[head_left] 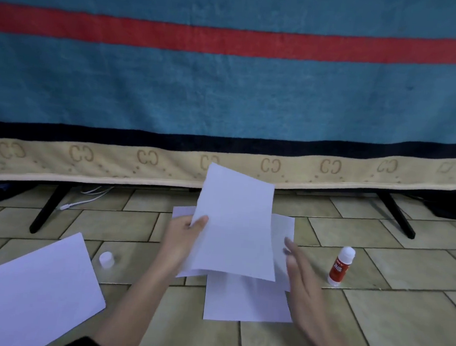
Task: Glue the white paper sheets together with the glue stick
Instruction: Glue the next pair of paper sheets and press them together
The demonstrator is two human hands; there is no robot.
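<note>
My left hand [182,237] pinches the left edge of a white paper sheet [234,222] and holds it tilted above the tiled floor. Under it lie more white sheets [247,300], overlapping one another. My right hand [295,271] hovers just right of the lifted sheet with fingers straight, holding nothing. A red and white glue stick [341,266] stands upright on the floor to the right, without its cap. The white cap [106,259] sits on the floor to the left. Another white sheet [43,292] lies apart at the lower left.
A blue towel with a red stripe [228,91] hangs over a frame just behind the papers. Its black legs [46,207] stand on the tiled floor [401,309] at left and right. A white cable [82,202] lies near the left leg.
</note>
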